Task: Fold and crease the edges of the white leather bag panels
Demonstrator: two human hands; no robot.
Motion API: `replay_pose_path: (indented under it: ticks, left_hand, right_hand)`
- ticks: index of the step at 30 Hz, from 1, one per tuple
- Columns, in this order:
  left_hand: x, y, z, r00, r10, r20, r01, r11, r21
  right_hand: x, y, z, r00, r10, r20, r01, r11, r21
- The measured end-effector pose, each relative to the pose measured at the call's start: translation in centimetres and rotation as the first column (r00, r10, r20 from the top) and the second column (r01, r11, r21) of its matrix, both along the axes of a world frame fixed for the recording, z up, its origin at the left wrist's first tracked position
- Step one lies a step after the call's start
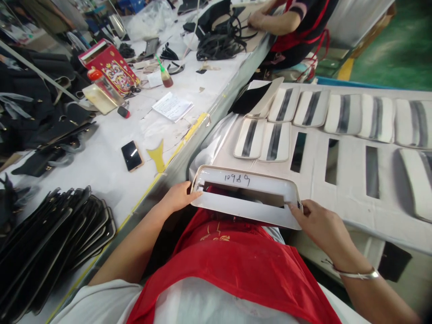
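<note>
Between my two hands is a long, rounded white template frame (243,210) with a rectangular slot through it and handwritten digits on its upper part. My left hand (180,196) pinches its left end, the thumb lying on the face. At the opposite end, my right hand (315,220) grips the edge with thumb on top and fingers behind. The frame is held above my lap, in front of my red apron (236,261). What lies under the frame is mostly hidden.
Right of me, a light board (313,189) bears several white panels (277,141) with dark stripes. The left table carries a phone (132,156), yellow template piece (157,155), glue bottle (166,77), notepad (173,107) and stacked black pieces (57,243). A co-worker's arm (273,21) reaches in at top.
</note>
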State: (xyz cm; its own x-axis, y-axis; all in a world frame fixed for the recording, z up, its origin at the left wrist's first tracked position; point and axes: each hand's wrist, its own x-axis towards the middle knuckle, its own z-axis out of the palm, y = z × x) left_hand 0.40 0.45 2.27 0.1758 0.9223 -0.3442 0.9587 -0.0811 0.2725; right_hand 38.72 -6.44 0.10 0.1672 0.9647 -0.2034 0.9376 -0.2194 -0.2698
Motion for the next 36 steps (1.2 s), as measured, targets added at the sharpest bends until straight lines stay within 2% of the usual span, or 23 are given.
replay_pose_path:
  ticks: [5,7,9,12,20,22,24,26,28,30,31,32,34,36]
  left_hand:
    - [0.4,-0.3,0.2,1.0,-0.031,0.004,0.031,1.0,-0.002]
    - [0.4,-0.2,0.1,0.998,-0.033,-0.055,0.031,0.999,-0.04]
    - [0.1,0.4,-0.5,0.991,-0.036,-0.125,0.029,0.998,-0.063]
    - [-0.2,1.3,-1.4,0.977,-0.098,-0.192,0.087,0.994,-0.065]
    - [-0.2,0.9,-1.8,0.978,-0.121,-0.169,0.124,0.992,0.005]
    - [-0.1,0.8,-1.8,0.977,-0.125,-0.175,0.13,0.991,0.019]
    - [-0.2,0.9,-1.5,0.972,-0.137,-0.193,0.14,0.99,0.002]
    - [-0.3,1.2,-0.8,0.961,-0.183,-0.205,0.171,0.982,-0.074]
    - [0.1,1.7,0.5,0.953,-0.189,-0.237,0.185,0.982,-0.039]
    - [1.8,2.5,1.8,0.947,-0.177,-0.268,0.231,0.955,0.187]
    - [3.3,3.0,2.4,0.945,-0.184,-0.272,0.271,0.905,0.329]
    - [5.3,3.5,2.8,0.933,-0.246,-0.261,0.34,0.838,0.427]
    - [10.4,4.9,2.8,0.866,-0.462,-0.192,0.496,0.745,0.447]
    - [15.9,6.3,1.9,0.757,-0.644,-0.109,0.632,0.679,0.372]
  right_hand:
    - [-0.4,-0.9,0.8,0.998,-0.066,0.013,0.066,0.998,0.015]
    - [-0.7,-1.3,1.1,0.998,-0.065,-0.012,0.065,0.997,0.043]
    - [-0.8,-1.3,1.1,0.997,-0.069,-0.027,0.071,0.996,0.058]
    - [-0.7,-1.4,0.7,0.994,-0.107,-0.036,0.11,0.991,0.08]
    - [-0.8,-1.8,0.4,0.991,-0.128,-0.045,0.131,0.987,0.095]
    - [-0.4,-1.3,0.6,0.994,-0.104,-0.031,0.106,0.992,0.065]
    - [0.2,-0.4,1.2,0.997,-0.064,-0.035,0.064,0.998,-0.022]
    - [0.7,0.7,1.8,0.997,-0.014,-0.07,0.004,0.991,-0.136]
    - [0.9,1.5,2.5,0.995,0.035,-0.091,-0.052,0.979,-0.199]
    - [0.7,1.9,2.8,0.996,0.083,-0.032,-0.088,0.976,-0.2]
    - [0.5,1.9,2.9,0.995,0.098,0.023,-0.092,0.978,-0.188]
    - [0.3,1.8,2.9,0.991,0.11,0.077,-0.094,0.979,-0.18]
    - [-0.2,1.4,2.8,0.982,0.117,0.148,-0.091,0.981,-0.174]
    - [-0.6,1.0,2.7,0.978,0.117,0.173,-0.086,0.98,-0.177]
